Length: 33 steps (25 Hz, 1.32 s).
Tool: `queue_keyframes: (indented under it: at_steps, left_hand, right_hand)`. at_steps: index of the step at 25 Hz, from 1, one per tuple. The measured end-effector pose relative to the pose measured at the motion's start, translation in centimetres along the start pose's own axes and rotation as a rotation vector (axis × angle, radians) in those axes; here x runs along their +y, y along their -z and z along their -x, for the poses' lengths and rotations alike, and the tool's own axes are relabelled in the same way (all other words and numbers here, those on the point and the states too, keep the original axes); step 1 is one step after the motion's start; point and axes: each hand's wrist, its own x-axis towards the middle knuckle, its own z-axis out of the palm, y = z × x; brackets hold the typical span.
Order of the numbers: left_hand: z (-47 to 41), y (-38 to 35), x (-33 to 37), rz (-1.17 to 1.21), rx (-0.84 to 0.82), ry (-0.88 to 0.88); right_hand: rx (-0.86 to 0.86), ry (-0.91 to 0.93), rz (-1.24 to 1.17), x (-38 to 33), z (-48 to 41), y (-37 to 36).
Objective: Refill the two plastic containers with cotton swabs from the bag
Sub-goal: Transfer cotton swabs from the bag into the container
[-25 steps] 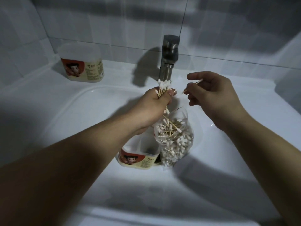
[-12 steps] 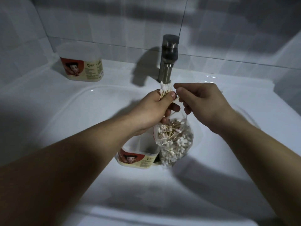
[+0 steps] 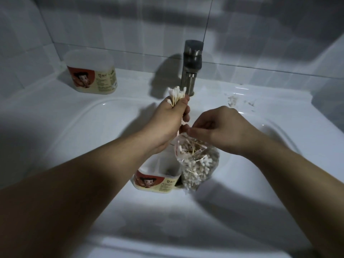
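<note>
The single view comes from a wide-angle camera worn on the person's head, facing forward and steeply down into the white sink (image 3: 104, 106), with the faucet (image 3: 192, 66) upright just above the frame's middle and the tiled wall (image 3: 130, 25) behind it. It sits near: both forearms enter from the bottom corners, and the left hand (image 3: 167, 123), holding cotton swabs (image 3: 176, 94), meets the right hand (image 3: 221, 129) just in front of the faucet. The lens bends the sink's rim and takes in the far container (image 3: 91, 73) well left of the faucet and the near container (image 3: 158, 181) with the bag (image 3: 197, 164) in front of the faucet, toward the camera.
</note>
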Motion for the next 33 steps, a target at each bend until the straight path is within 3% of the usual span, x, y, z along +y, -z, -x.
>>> queue_keyframes:
  at_steps: [6, 16, 26, 30, 33]
  left_hand:
    - [0.1, -0.1, 0.4, 0.038, 0.048, -0.030]
    - [0.1, -0.3, 0.0, 0.016, 0.053, -0.028]
    - [-0.4, 0.2, 0.0, 0.008, 0.137, -0.096]
    - [-0.3, 0.2, -0.1, -0.015, 0.085, -0.109]
    - [0.3, 0.3, -0.1, -0.206, 0.036, -0.138]
  right_hand:
    - [-0.104, 0.027, 0.129, -0.1, 0.2, -0.1]
    - [-0.107, 0.057, 0.210, -0.8, 0.4, -0.6]
    - [0.062, -0.037, -0.147, -0.3, -0.1, 0.5]
    - [0.186, -0.034, -0.264, -0.3, -0.2, 1.2]
    - [0.282, -0.020, -0.353, -0.3, -0.3, 1.8]
